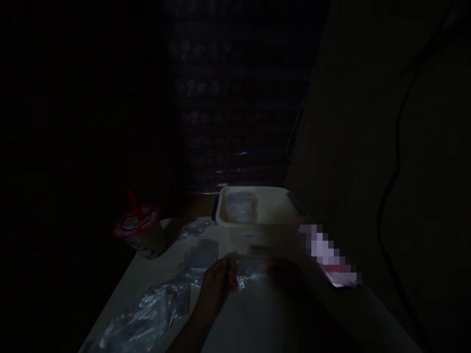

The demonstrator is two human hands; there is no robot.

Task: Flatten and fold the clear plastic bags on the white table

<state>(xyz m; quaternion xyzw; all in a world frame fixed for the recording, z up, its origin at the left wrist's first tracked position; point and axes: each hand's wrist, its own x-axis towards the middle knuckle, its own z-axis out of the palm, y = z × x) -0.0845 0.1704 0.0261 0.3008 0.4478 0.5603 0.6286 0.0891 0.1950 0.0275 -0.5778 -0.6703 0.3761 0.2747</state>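
Note:
The scene is very dark. My left hand (217,284) is raised over a pale table (257,323), its fingers closed on the left edge of a small clear plastic bag (253,277). My right hand (285,274) shows only as a dim reddish shape behind the bag's right side, and its fingers are too dark to make out. The bag is crinkled and catches a little light in the middle.
A white tray (274,208) holding clear plastic stands at the table's far end. At the left edge sits a sealed drink cup (142,233) with a red straw. More clear plastic bags (154,309) lie at the near left. A flat packet (340,274) lies on the right.

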